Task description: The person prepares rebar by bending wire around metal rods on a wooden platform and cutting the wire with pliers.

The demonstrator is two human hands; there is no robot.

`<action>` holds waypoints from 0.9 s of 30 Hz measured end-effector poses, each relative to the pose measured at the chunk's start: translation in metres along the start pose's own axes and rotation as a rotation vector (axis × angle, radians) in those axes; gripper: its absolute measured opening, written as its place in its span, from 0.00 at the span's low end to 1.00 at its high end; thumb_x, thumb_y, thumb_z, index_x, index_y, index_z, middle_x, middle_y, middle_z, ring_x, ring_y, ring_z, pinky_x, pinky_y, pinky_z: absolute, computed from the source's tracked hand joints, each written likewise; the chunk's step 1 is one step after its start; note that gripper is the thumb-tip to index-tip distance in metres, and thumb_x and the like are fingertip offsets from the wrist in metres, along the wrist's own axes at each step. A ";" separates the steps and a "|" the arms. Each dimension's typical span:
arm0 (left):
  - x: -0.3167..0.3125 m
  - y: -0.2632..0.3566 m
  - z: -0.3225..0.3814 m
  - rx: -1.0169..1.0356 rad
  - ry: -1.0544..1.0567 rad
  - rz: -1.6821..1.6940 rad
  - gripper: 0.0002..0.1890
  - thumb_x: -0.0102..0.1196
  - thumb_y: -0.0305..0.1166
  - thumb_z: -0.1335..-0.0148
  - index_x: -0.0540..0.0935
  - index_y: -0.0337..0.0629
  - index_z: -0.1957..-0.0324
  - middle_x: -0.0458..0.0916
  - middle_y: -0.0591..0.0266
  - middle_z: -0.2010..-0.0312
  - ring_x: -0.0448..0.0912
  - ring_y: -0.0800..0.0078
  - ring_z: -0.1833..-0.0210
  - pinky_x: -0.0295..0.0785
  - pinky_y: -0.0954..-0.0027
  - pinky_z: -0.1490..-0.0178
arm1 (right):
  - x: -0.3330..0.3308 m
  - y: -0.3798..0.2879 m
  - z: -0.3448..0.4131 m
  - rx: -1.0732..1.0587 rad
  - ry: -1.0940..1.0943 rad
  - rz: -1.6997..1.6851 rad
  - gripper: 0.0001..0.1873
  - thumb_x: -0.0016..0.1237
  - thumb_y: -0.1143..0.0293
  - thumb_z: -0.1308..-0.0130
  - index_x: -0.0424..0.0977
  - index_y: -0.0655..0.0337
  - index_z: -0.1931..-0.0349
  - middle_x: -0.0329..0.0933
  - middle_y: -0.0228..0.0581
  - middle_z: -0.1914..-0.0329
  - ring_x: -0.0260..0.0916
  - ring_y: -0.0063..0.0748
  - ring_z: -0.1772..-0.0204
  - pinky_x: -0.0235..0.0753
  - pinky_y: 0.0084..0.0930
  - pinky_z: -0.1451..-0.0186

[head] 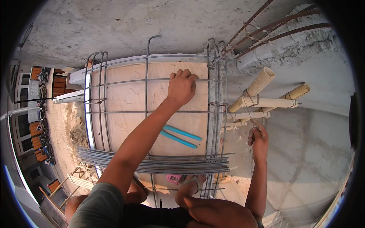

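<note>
My left hand (182,87) is closed around a horizontal steel reinforcing bar (125,81), one of several in a grid over a plywood formwork panel (176,98). To the right, beyond the panel's edge, my right hand (259,139) pinches thin tie wire (248,109) between thumb and index finger. A plier-type hand tool with two turquoise handles (182,134) lies on the plywood below the grid; my left forearm hides its head. Bent stirrups (99,77) stand at the panel's left edge, and more stirrups (216,85) line its right edge.
A bundle of loose steel bars (159,164) lies across the grid before my feet, near a pink tape measure (174,178). Bamboo posts (261,81) with wooden crosspieces (262,101) stick up at right. Rusty bars (273,27) jut from the concrete wall (171,22). Left, ground lies far below.
</note>
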State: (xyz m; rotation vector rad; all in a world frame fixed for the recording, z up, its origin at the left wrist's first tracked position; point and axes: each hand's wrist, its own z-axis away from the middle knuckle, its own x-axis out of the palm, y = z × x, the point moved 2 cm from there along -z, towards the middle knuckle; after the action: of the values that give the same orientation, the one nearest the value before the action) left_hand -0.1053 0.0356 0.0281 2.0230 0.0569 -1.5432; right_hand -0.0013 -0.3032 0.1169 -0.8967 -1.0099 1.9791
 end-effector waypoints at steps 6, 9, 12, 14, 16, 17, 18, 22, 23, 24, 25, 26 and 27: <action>0.000 0.014 -0.008 -0.031 -0.070 0.055 0.10 0.60 0.33 0.36 0.87 0.48 0.54 0.83 0.61 0.58 0.79 0.57 0.50 0.71 0.51 0.45 | 0.003 0.000 -0.027 -0.070 -0.019 0.194 0.15 0.46 0.71 0.21 0.80 0.63 0.41 0.68 0.23 0.73 0.56 0.13 0.76 0.59 0.19 0.74; -0.002 0.017 -0.014 -0.043 -0.133 0.058 0.10 0.61 0.35 0.36 0.87 0.45 0.55 0.84 0.60 0.59 0.80 0.57 0.51 0.72 0.51 0.46 | 0.010 -0.004 -0.039 -0.165 -0.003 0.238 0.14 0.46 0.73 0.22 0.81 0.63 0.43 0.71 0.26 0.72 0.58 0.14 0.76 0.59 0.19 0.74; 0.002 0.005 -0.015 -0.027 -0.116 0.041 0.11 0.61 0.36 0.36 0.86 0.43 0.55 0.85 0.57 0.58 0.82 0.56 0.50 0.73 0.51 0.46 | 0.035 -0.017 -0.042 -0.124 -0.076 0.072 0.14 0.46 0.74 0.22 0.81 0.63 0.43 0.73 0.27 0.71 0.58 0.15 0.77 0.59 0.19 0.75; 0.007 0.005 -0.018 -0.073 -0.230 0.059 0.11 0.60 0.34 0.35 0.85 0.43 0.54 0.86 0.56 0.57 0.82 0.55 0.49 0.74 0.50 0.46 | 0.044 -0.009 -0.047 -0.154 -0.043 0.008 0.15 0.45 0.74 0.22 0.80 0.64 0.41 0.75 0.29 0.67 0.60 0.16 0.76 0.61 0.19 0.74; 0.005 0.019 -0.025 -0.069 -0.275 0.105 0.13 0.59 0.36 0.36 0.85 0.45 0.52 0.86 0.55 0.56 0.83 0.54 0.50 0.76 0.49 0.46 | 0.035 -0.012 -0.049 -0.139 -0.061 0.059 0.15 0.47 0.73 0.23 0.80 0.66 0.42 0.77 0.31 0.63 0.62 0.15 0.74 0.62 0.18 0.73; 0.004 0.027 -0.027 -0.050 -0.277 0.094 0.12 0.59 0.38 0.36 0.86 0.46 0.54 0.86 0.53 0.56 0.84 0.53 0.50 0.76 0.49 0.46 | 0.030 -0.014 -0.049 -0.132 -0.038 0.112 0.14 0.48 0.72 0.23 0.81 0.66 0.43 0.77 0.31 0.63 0.62 0.14 0.74 0.61 0.18 0.73; 0.003 0.033 -0.034 -0.068 -0.335 0.091 0.12 0.59 0.38 0.36 0.87 0.46 0.54 0.86 0.53 0.55 0.84 0.53 0.50 0.76 0.49 0.46 | 0.028 -0.009 -0.054 -0.211 0.023 0.189 0.14 0.49 0.72 0.23 0.81 0.66 0.43 0.76 0.29 0.65 0.60 0.12 0.74 0.59 0.17 0.74; 0.010 0.026 -0.035 -0.103 -0.348 0.096 0.13 0.60 0.40 0.37 0.88 0.45 0.56 0.86 0.52 0.53 0.84 0.52 0.50 0.77 0.51 0.46 | 0.036 0.001 -0.061 -0.187 -0.026 0.179 0.16 0.50 0.70 0.22 0.80 0.64 0.39 0.72 0.22 0.68 0.55 0.10 0.75 0.54 0.16 0.75; 0.009 0.025 -0.034 -0.115 -0.347 0.113 0.13 0.60 0.40 0.37 0.88 0.44 0.57 0.86 0.51 0.54 0.84 0.52 0.50 0.77 0.50 0.46 | 0.043 -0.004 -0.060 -0.279 -0.049 0.138 0.16 0.50 0.71 0.22 0.80 0.63 0.39 0.71 0.21 0.66 0.54 0.10 0.75 0.53 0.16 0.75; 0.009 0.026 -0.034 -0.124 -0.348 0.129 0.13 0.60 0.40 0.37 0.88 0.44 0.57 0.86 0.51 0.54 0.85 0.52 0.50 0.77 0.50 0.45 | 0.045 -0.007 -0.057 -0.259 -0.042 0.111 0.15 0.50 0.71 0.22 0.81 0.63 0.40 0.71 0.22 0.66 0.54 0.10 0.75 0.53 0.16 0.75; 0.010 0.026 -0.034 -0.129 -0.351 0.144 0.13 0.60 0.39 0.37 0.87 0.43 0.57 0.86 0.51 0.55 0.85 0.52 0.49 0.77 0.50 0.45 | 0.048 -0.010 -0.052 -0.237 -0.032 0.083 0.14 0.51 0.72 0.23 0.81 0.64 0.41 0.71 0.22 0.65 0.54 0.11 0.75 0.53 0.16 0.75; 0.010 0.028 -0.034 -0.125 -0.356 0.157 0.13 0.60 0.39 0.37 0.87 0.42 0.58 0.86 0.51 0.55 0.84 0.52 0.49 0.77 0.50 0.45 | 0.052 -0.020 -0.048 -0.217 -0.018 0.059 0.14 0.51 0.72 0.23 0.81 0.64 0.42 0.71 0.23 0.65 0.54 0.11 0.75 0.54 0.16 0.75; 0.010 0.028 -0.034 -0.119 -0.363 0.171 0.13 0.60 0.39 0.37 0.87 0.42 0.58 0.86 0.51 0.56 0.84 0.52 0.49 0.77 0.50 0.45 | 0.051 -0.021 -0.050 -0.225 -0.015 0.077 0.13 0.51 0.72 0.23 0.82 0.64 0.43 0.71 0.23 0.65 0.55 0.11 0.75 0.54 0.16 0.75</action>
State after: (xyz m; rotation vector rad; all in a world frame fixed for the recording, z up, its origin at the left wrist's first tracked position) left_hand -0.0622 0.0257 0.0366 1.5873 -0.1583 -1.7264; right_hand 0.0210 -0.2342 0.0994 -1.0570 -1.2418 1.9641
